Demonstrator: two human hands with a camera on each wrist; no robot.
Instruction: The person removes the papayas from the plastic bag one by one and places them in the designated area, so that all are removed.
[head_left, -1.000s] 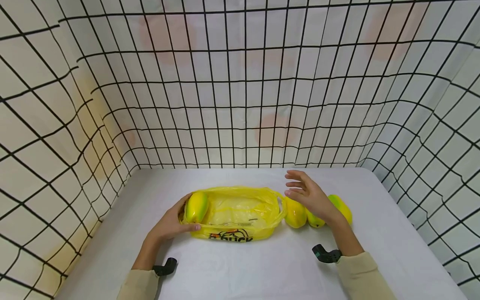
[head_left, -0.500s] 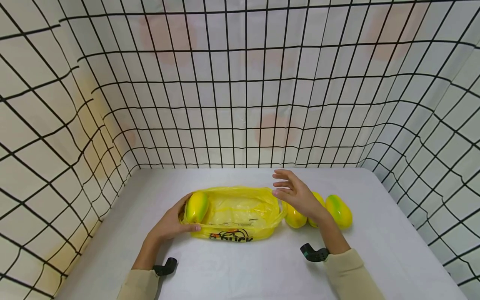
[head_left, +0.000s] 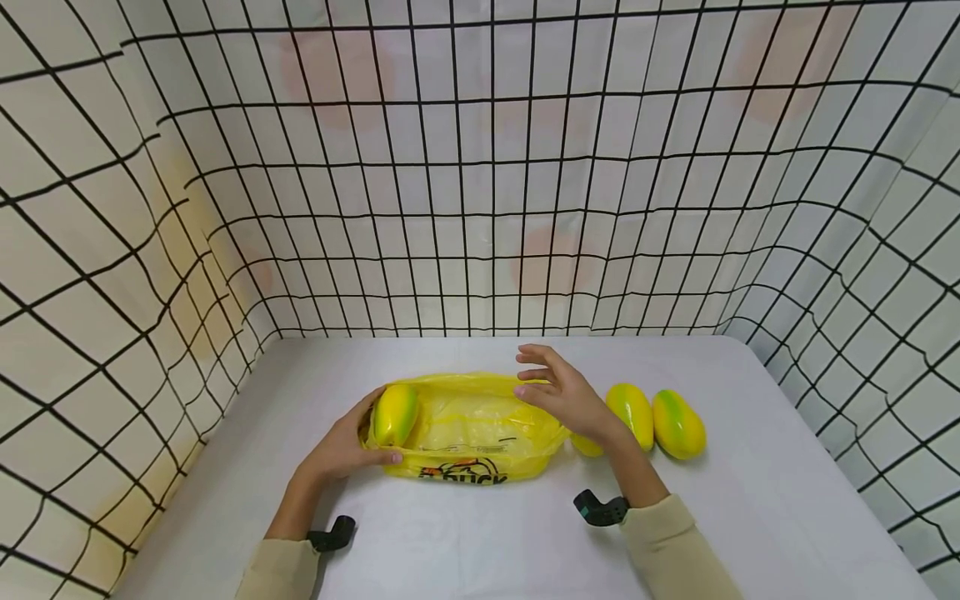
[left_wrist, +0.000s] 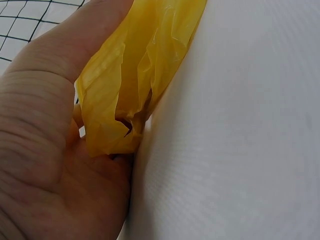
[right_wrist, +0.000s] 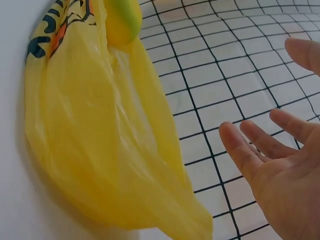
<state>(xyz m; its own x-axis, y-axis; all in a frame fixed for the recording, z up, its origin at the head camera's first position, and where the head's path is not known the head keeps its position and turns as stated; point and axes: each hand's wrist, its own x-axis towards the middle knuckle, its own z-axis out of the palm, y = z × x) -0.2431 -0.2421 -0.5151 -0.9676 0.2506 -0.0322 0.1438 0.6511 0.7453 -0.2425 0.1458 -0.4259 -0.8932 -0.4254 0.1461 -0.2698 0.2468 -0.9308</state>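
A yellow plastic bag (head_left: 480,421) with dark duck lettering lies on its side, mouth spread wide. Inside its left end sits a yellow-green mango (head_left: 395,414). My left hand (head_left: 339,446) holds that end, thumb over the front edge and fingers behind; in the left wrist view the crumpled yellow film (left_wrist: 145,60) lies between thumb and palm. Over the bag's right end hovers my right hand (head_left: 567,402), fingers spread and holding nothing. The right wrist view shows its fingers (right_wrist: 245,150) apart from the bag.
To the right of the bag stand two mangoes, a nearer one (head_left: 630,412) and an outer one (head_left: 679,425). A third mango (head_left: 587,446) is mostly hidden behind my right hand and wrist. Black grid netting (head_left: 492,212) walls the white table (head_left: 480,542) at the back and sides.
My right hand has moved left from above the mangoes to above the bag's right end, uncovering two of them. My left hand and the bag have stayed in place.
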